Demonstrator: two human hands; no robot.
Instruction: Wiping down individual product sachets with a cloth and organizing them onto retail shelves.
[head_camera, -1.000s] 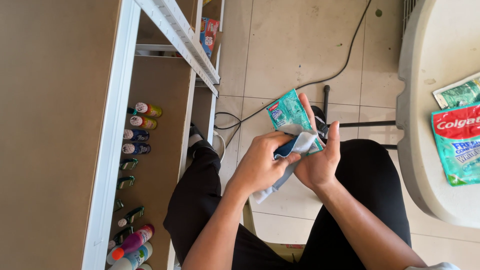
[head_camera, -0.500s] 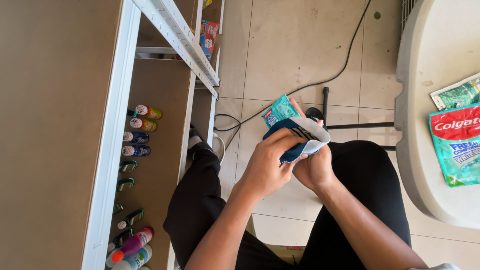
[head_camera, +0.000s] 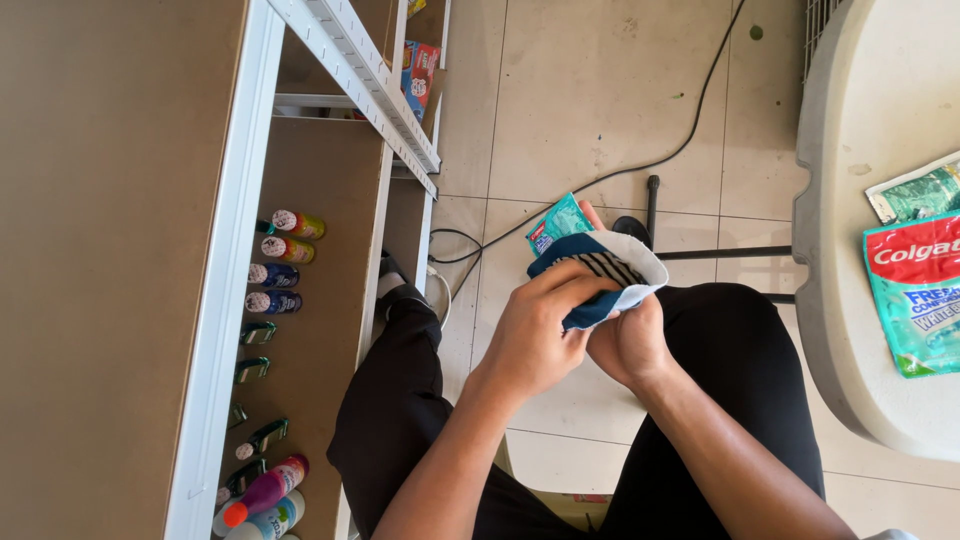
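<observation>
Head view: tiled floor (head_camera: 590, 110); white table (head_camera: 850, 330); shelf (head_camera: 300, 250) left.

Striped blue-and-white cloth (head_camera: 598, 275) bunched over a teal sachet (head_camera: 556, 222).

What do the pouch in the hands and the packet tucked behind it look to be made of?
Pouch: soft fabric, matte, seemingly; it folds and sags between the left hand and right hand, dark blue outside, striped lining, pale edge.
Teal packet: probably thin plastic film, glossy, with a crimped edge.
</observation>
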